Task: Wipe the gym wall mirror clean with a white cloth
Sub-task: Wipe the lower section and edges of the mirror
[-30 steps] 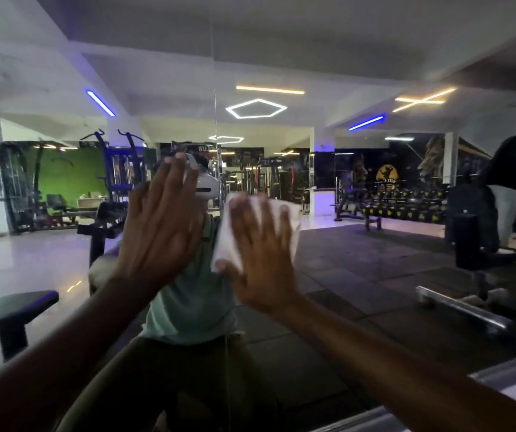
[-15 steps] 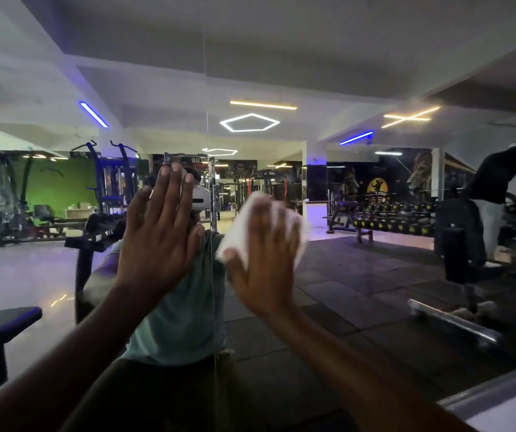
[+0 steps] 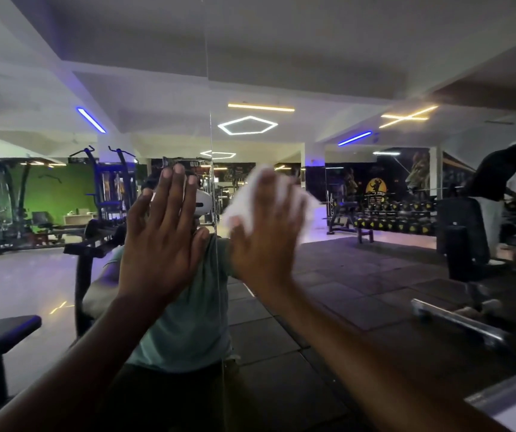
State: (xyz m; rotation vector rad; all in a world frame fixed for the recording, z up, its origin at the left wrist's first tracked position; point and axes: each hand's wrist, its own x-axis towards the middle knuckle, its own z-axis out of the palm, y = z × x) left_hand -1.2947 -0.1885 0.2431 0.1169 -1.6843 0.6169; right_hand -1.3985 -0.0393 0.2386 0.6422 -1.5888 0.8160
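Left hand (image 3: 163, 241) lies flat against the mirror (image 3: 359, 73), fingers straight and spread, holding nothing. Right hand (image 3: 266, 244) presses the white cloth (image 3: 305, 202) flat to the glass, fingers extended over it; the cloth is blurred. A vertical seam (image 3: 211, 169) in the mirror runs between the hands. No containers in view. A yellow round logo (image 3: 376, 190) shows in the reflection; its lettering is unreadable.

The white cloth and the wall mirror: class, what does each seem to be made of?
White cloth: soft fabric or paper towel, matte; it crumples under the right hand. Blur leaves it open.
Wall mirror: glossy glass panels; they reflect the gym, with a vertical seam.
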